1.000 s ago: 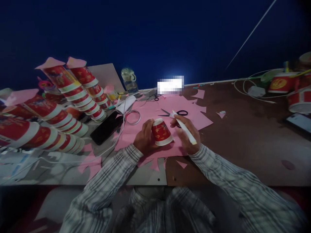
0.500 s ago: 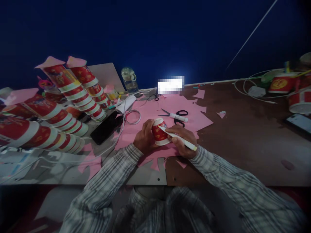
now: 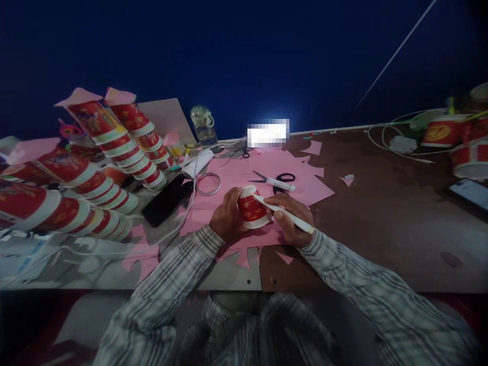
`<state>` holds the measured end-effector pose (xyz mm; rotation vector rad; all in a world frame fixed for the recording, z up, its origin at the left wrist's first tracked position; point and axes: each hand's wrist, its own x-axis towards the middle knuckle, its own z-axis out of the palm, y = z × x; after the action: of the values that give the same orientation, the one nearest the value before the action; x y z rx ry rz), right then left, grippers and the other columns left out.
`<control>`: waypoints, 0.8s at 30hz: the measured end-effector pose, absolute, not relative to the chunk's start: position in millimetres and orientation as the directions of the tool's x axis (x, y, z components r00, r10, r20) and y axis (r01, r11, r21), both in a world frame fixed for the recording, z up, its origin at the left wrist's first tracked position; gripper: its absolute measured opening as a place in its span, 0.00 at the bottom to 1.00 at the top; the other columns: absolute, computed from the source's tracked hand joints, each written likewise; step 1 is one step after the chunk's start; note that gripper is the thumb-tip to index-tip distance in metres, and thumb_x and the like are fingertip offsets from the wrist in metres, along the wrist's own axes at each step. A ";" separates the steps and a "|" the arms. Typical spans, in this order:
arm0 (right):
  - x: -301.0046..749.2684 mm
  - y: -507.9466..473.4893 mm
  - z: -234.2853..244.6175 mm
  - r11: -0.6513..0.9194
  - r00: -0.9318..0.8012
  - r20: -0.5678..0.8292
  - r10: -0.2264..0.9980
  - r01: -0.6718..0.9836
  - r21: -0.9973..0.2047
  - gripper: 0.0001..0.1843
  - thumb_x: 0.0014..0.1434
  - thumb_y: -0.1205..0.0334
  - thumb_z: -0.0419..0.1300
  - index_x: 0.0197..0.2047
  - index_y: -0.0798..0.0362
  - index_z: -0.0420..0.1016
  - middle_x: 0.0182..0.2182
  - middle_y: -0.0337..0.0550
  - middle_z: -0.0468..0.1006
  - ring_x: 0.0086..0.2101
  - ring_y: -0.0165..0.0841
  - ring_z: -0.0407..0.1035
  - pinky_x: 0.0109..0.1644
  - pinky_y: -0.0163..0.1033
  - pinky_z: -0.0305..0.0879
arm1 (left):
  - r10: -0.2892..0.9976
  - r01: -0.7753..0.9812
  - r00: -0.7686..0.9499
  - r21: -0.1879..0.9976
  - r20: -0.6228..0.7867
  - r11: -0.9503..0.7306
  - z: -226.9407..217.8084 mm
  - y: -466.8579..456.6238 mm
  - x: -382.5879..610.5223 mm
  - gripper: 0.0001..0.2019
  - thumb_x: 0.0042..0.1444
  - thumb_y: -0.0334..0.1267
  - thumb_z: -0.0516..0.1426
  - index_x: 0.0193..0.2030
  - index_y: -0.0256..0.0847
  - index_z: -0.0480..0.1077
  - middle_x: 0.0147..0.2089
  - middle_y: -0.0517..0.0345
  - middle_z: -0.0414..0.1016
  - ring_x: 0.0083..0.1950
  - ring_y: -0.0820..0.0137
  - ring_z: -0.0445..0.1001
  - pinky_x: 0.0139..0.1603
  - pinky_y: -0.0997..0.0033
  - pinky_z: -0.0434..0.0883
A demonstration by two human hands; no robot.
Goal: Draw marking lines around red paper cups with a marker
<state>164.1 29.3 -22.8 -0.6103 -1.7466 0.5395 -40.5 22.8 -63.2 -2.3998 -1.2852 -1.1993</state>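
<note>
A red paper cup [image 3: 252,211] with a white rim is upside down over pink paper [image 3: 224,168]. My left hand [image 3: 229,216] is closed around its left side. In my right hand [image 3: 292,216] is a white marker [image 3: 292,217] with a yellowish end, its tip at the upper right of the cup. Thin light lines show on the cup's red surface. Just beyond lie black-handled scissors [image 3: 286,177], partly covered by a white glue stick [image 3: 280,184]. A roll of tape [image 3: 208,184] rests left of them.
Tall stacks of red paper cups [image 3: 118,147] with pink paper tops stand at left. A black phone [image 3: 166,201], white cable [image 3: 186,216] and water bottle [image 3: 203,124] are nearby. More cups [image 3: 442,130] and another phone [image 3: 470,193] sit at right.
The marker and my right hand have shifted slightly to the right, the tip moving from the cup's middle toward its right side. My left hand and the cup stay nearly in place.
</note>
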 end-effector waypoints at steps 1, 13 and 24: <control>163.3 29.5 -23.1 0.769 -0.213 0.740 0.638 0.128 -0.626 0.14 0.67 0.58 0.55 0.50 0.52 0.78 0.34 0.48 0.83 0.34 0.38 0.77 0.38 0.46 0.74 | 0.623 0.752 0.316 0.211 0.715 -0.624 -63.8 23.2 -41.7 0.51 0.54 0.66 0.59 0.71 0.33 0.45 0.58 0.32 0.68 0.61 0.49 0.72 0.55 0.50 0.77; 165.9 31.7 -29.9 0.642 -0.082 0.638 0.766 0.046 -0.765 0.17 0.67 0.55 0.57 0.57 0.51 0.73 0.38 0.46 0.80 0.35 0.35 0.76 0.40 0.45 0.76 | 0.681 0.741 0.268 0.306 0.681 -0.597 -55.6 18.4 -36.9 0.54 0.47 0.67 0.64 0.70 0.34 0.49 0.59 0.33 0.69 0.62 0.48 0.72 0.59 0.48 0.76; 158.8 38.6 -39.6 0.556 -0.160 0.535 0.830 0.149 -0.818 0.24 0.66 0.50 0.59 0.60 0.52 0.67 0.47 0.54 0.80 0.46 0.42 0.77 0.53 0.53 0.76 | 0.692 0.651 0.334 0.375 0.639 -0.660 -63.4 22.7 -51.9 0.53 0.49 0.62 0.65 0.72 0.35 0.46 0.63 0.30 0.67 0.65 0.45 0.69 0.58 0.46 0.76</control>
<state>158.8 38.6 -39.6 -0.8362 -1.6472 0.7427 -51.9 22.7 -63.4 -2.6076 -1.3139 -1.2928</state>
